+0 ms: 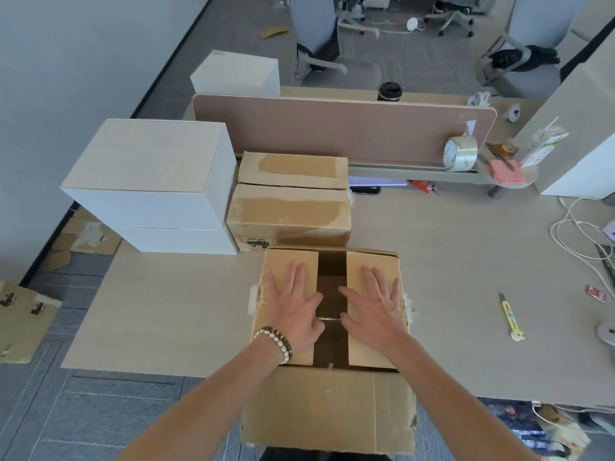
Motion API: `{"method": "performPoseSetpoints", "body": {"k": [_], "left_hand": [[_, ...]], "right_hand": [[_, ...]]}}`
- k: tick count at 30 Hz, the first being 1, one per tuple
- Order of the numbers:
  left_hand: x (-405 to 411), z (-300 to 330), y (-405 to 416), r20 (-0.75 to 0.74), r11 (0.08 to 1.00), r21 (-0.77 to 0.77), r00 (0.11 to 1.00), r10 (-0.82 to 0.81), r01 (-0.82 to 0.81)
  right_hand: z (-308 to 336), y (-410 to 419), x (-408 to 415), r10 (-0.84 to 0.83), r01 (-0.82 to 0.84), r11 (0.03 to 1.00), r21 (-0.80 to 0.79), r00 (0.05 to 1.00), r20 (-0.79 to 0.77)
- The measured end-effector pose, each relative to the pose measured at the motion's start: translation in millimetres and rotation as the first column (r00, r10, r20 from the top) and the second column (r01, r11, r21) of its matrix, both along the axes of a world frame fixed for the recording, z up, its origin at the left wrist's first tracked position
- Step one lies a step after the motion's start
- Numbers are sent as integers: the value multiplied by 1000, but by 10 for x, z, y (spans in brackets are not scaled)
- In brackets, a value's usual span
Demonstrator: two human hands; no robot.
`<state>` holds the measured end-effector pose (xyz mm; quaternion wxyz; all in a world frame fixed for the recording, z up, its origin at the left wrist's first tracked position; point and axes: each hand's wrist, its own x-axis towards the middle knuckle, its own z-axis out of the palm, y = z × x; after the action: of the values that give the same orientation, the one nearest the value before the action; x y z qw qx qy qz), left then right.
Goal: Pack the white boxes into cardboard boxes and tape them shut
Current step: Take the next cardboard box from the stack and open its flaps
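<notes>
A cardboard box (pixel 329 410) stands at the table's front edge, its near flap hanging down toward me. My left hand (pixel 293 304) presses flat on the left inner flap (pixel 283 267). My right hand (pixel 374 302) presses flat on the right inner flap (pixel 369 264). A dark gap shows between the two flaps. Two stacked white boxes (pixel 149 181) stand at the left of the table. Another white box (pixel 239 73) sits farther back. A roll of clear tape (pixel 461 153) leans against the divider at the right.
Two closed cardboard boxes (pixel 289 201) stand right behind the open one. A yellow utility knife (pixel 512 317) lies on the table (pixel 466 254) to the right. White cables (pixel 572 234) trail at the far right. A brown divider panel (pixel 332 128) crosses the desk. Flattened cardboard (pixel 20 321) lies on the floor left.
</notes>
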<state>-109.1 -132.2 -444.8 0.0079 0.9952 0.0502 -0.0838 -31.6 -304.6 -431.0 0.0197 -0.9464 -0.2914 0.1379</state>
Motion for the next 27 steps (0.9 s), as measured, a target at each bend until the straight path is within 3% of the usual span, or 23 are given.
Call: {"method": "performPoseSetpoints", "body": {"k": [5, 10, 17, 22, 27], "left_hand": [[-87, 274, 18, -14, 996, -64, 998, 55, -56], [-260, 584, 30, 32, 972, -176, 986, 162, -154], [-426, 820, 192, 40, 959, -47, 959, 280, -278], [-522, 872, 494, 44, 952, -25, 951, 305, -304], [-594, 734, 824, 0, 945, 107, 950, 312, -310]], "right_hand": [[216, -57, -48, -5, 9, 999, 53, 998, -59], [450, -166, -156, -113, 148, 968, 203, 978, -176], [676, -399, -244, -180, 213, 930, 298, 974, -136], [794, -607, -198, -289, 337, 851, 402, 941, -177], [778, -900, -31, -390, 420, 830, 366, 907, -158]]}}
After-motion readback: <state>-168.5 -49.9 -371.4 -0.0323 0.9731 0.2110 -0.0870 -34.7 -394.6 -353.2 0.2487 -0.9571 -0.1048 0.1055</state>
